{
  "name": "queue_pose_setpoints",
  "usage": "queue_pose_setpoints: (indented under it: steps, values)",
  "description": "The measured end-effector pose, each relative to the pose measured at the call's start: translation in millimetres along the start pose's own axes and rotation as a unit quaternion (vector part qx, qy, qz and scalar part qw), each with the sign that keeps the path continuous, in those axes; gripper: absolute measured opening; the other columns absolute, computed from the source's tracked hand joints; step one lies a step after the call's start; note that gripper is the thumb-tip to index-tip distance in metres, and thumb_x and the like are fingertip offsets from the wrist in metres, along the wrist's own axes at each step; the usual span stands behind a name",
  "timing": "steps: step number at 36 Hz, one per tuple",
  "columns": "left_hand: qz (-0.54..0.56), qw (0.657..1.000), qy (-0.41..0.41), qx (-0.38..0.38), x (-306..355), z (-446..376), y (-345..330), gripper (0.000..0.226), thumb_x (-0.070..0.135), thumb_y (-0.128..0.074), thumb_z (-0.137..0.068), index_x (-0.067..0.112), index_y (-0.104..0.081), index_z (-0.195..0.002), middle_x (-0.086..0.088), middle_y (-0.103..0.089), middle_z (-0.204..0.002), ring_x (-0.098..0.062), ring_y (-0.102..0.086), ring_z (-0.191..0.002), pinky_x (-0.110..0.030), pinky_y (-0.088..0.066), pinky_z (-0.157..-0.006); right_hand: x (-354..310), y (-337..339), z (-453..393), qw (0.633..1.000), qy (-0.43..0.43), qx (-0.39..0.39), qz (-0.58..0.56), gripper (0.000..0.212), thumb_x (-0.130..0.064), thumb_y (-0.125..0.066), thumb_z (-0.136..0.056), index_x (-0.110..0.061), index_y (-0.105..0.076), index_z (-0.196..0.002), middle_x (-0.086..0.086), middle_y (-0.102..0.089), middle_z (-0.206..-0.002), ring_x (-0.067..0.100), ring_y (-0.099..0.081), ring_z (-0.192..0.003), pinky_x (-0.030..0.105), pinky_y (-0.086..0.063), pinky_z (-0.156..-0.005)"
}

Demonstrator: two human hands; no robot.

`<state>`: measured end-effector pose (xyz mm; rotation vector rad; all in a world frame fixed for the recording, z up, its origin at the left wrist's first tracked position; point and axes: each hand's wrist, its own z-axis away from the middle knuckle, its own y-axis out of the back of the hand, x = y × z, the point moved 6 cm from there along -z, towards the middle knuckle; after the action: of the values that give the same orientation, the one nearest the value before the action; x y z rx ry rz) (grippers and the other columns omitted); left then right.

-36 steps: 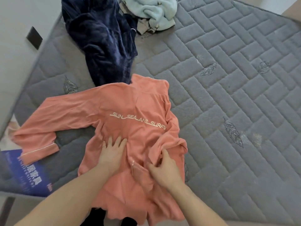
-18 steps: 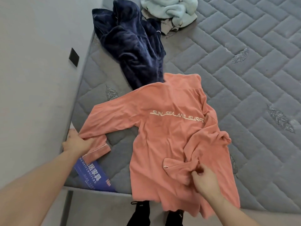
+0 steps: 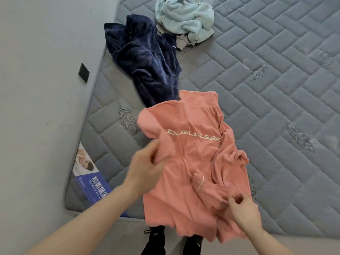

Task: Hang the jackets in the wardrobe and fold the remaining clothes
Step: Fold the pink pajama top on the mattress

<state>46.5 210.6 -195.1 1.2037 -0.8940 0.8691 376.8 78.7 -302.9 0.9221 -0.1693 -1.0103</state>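
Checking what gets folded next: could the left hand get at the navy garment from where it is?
Probably yes, once it lets go: the left hand grips the coral top's sleeve, and nothing blocks the navy garment beyond.

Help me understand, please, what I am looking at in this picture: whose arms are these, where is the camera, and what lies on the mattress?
There is no machine: a person wears a camera on the head, looking down at their own two bare arms. A pink top lies back-up on the grey mattress, its lower edge hanging over the near side. The left hand grips the top's left sleeve, brought in over the body. The right hand pinches the other sleeve, already folded across. Farther off lie a crumpled navy garment and a light blue fleece bundle.
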Motion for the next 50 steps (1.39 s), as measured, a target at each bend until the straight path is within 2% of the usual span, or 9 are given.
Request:
queue_pose_setpoints:
  steps: [5,11,16,21,27,32,35,42,50]
  values:
    - [-0.06,0.978,0.013,-0.198,26,11,-110,0.055,0.031,-0.061,-0.076,0.041,-0.05,-0.128,0.025,-0.062,-0.083,-0.001,-0.059,-0.071,-0.011,-0.043,-0.067,1,7,2,0.999,0.029,-0.041,-0.003,0.012,-0.017,-0.065,-0.085,-0.027,-0.06,-0.086,-0.002,-0.066,-0.081,0.031,-0.061,-0.089,0.033,-0.039,-0.074]
    - [-0.262,0.815,0.145,-0.496,-50,45,-176,0.081,0.039,-0.076,-0.082,0.035,-0.037,-0.153,0.001,-0.061,-0.137,-0.02,-0.056,-0.127,-0.033,-0.047,-0.106,9,11,-1,0.995,0.04,-0.09,-0.008,0.012,-0.023,-0.063,-0.092,-0.03,-0.06,-0.083,-0.007,-0.069,-0.081,0.025,-0.065,-0.087,0.032,-0.044,-0.074]
    - [-0.159,0.923,0.225,-0.267,-80,40,-135,0.044,0.024,-0.07,-0.08,0.027,-0.066,-0.124,0.016,-0.063,-0.089,0.007,-0.059,-0.075,-0.009,-0.043,-0.067,-6,5,-7,0.989,0.06,-0.095,-0.094,0.015,-0.036,-0.073,-0.088,-0.024,-0.066,-0.089,-0.011,-0.071,-0.082,0.009,-0.068,-0.083,0.027,-0.045,-0.07]
    - [-0.264,0.914,0.304,-0.048,-121,55,-59,0.066,0.031,-0.072,-0.078,0.021,-0.043,-0.137,-0.003,-0.038,-0.135,-0.029,-0.052,-0.12,-0.038,-0.045,-0.087,-27,-33,-9,0.985,0.087,-0.139,-0.051,0.043,-0.047,-0.084,-0.074,-0.021,-0.059,-0.097,-0.009,-0.067,-0.094,0.01,-0.064,-0.086,0.024,-0.048,-0.072]
    - [-0.273,0.84,0.46,-0.095,-172,102,-48,0.091,0.048,-0.083,-0.07,0.011,-0.037,-0.14,-0.013,-0.045,-0.139,-0.037,-0.044,-0.132,-0.046,-0.037,-0.108,-27,-59,-11,0.986,0.072,-0.14,0.051,0.05,-0.035,-0.071,-0.08,-0.014,-0.049,-0.12,0.007,-0.061,-0.118,0.031,-0.062,-0.111,0.037,-0.05,-0.088]
    - [-0.197,0.895,0.391,-0.083,-157,105,-73,0.016,0.024,-0.072,-0.081,0.017,-0.058,-0.085,0.003,-0.065,-0.072,-0.025,-0.064,-0.08,-0.042,-0.054,-0.077,-25,-49,-8,0.988,0.102,-0.085,-0.076,0.011,-0.017,-0.064,-0.089,-0.018,-0.054,-0.092,-0.003,-0.065,-0.086,0.023,-0.062,-0.084,0.036,-0.048,-0.076]
    - [-0.197,0.931,0.297,-0.075,-126,113,-84,0.009,0.024,-0.058,-0.078,0.024,-0.05,-0.072,0.006,-0.06,-0.064,-0.015,-0.054,-0.063,-0.037,-0.047,-0.064,-22,-42,1,0.982,0.126,-0.071,-0.121,0.014,-0.015,-0.065,-0.089,-0.023,-0.054,-0.087,-0.007,-0.063,-0.081,0.015,-0.06,-0.075,0.033,-0.048,-0.07]
    - [-0.14,0.959,0.22,-0.115,-97,147,-110,0.032,0.01,-0.058,-0.076,0.035,-0.046,-0.093,0.017,-0.057,-0.089,0.0,-0.057,-0.077,-0.015,-0.046,-0.068,-18,-54,6,0.985,0.108,-0.119,-0.068,0.019,-0.024,-0.069,-0.088,-0.027,-0.053,-0.098,-0.011,-0.063,-0.08,0.013,-0.062,-0.079,0.029,-0.043,-0.069]
    - [-0.033,0.97,0.238,-0.024,-71,118,-147,0.052,0.005,-0.053,-0.077,0.033,-0.065,-0.12,0.021,-0.061,-0.103,-0.003,-0.06,-0.093,-0.024,-0.05,-0.086,-13,-56,-3,0.982,0.113,-0.145,-0.048,0.016,-0.023,-0.074,-0.083,-0.024,-0.062,-0.094,-0.007,-0.065,-0.076,0.009,-0.06,-0.072,0.027,-0.045,-0.066]
